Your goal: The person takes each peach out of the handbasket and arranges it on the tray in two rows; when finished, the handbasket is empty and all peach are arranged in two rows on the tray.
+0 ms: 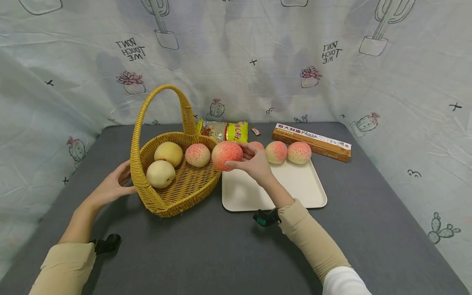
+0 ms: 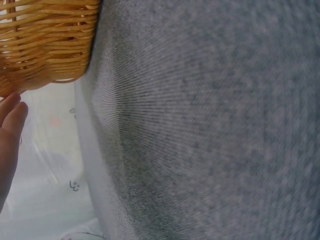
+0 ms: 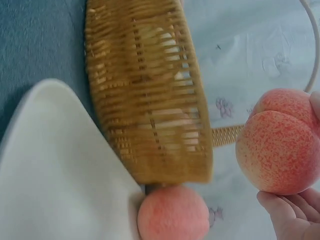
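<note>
A pink peach hangs just over the right rim of the wicker basket, gripped in my right hand, whose fingertips curl under it. Inside the basket lie two yellow fruits and another pink peach. My left hand rests against the basket's left wall with relaxed fingers. To the right of the basket, a cream tray carries three peaches at its far edge, one partly hidden behind my right hand.
A long pasta box lies behind the tray. A yellow snack packet and a small brown wrapper sit behind the basket. Everything stands on a dark grey table with cactus-print cloth hung behind and beside it.
</note>
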Demonstrator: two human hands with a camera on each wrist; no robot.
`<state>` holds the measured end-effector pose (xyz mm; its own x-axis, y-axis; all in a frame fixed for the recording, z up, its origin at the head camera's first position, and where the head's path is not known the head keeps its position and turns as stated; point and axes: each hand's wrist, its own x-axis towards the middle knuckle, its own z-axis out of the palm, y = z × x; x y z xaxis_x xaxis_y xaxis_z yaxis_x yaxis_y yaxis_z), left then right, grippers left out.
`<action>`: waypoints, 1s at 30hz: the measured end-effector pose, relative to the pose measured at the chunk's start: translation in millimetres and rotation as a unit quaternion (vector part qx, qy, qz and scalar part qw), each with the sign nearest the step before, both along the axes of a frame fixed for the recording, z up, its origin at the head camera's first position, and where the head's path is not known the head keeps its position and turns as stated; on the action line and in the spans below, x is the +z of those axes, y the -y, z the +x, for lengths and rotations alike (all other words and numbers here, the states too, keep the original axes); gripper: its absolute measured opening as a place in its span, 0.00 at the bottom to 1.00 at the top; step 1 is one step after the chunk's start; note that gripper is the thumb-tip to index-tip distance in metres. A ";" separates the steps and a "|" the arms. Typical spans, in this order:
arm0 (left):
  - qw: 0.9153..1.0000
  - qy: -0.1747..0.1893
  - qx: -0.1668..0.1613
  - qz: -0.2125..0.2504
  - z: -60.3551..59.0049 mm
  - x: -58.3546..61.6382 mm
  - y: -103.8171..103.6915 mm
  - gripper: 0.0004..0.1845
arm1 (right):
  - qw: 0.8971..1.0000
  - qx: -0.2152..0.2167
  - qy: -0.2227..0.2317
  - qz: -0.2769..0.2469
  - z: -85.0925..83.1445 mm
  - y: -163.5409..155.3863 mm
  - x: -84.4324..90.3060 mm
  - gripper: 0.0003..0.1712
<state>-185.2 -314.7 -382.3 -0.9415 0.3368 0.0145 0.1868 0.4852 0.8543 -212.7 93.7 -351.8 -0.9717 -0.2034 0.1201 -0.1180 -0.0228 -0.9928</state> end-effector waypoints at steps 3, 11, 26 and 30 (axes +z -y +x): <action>1.000 0.003 0.000 -0.002 -0.1 -0.3 0.0 0.51 | 1.000 -0.016 -0.004 0.005 -1.9 -8.4 -0.2 0.38; 1.000 0.002 0.003 -0.014 0.4 0.9 -0.1 0.51 | 0.999 -0.042 0.014 0.032 -7.7 -24.1 -9.9 0.34; 1.000 -0.001 -0.009 -0.007 -1.0 1.9 0.0 0.51 | 0.983 -0.050 0.028 0.176 -6.2 -23.7 -42.0 0.39; 1.000 0.001 -0.010 -0.004 -2.1 1.4 -0.2 0.51 | 0.974 -0.037 0.003 0.222 -4.2 -19.6 -51.1 0.36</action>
<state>-187.3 -314.5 -380.9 -0.9347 0.3554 0.0104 0.1953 0.4887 0.8503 -216.8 113.3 -402.9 -0.9861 -0.1632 0.0307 -0.0973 0.4183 -0.9031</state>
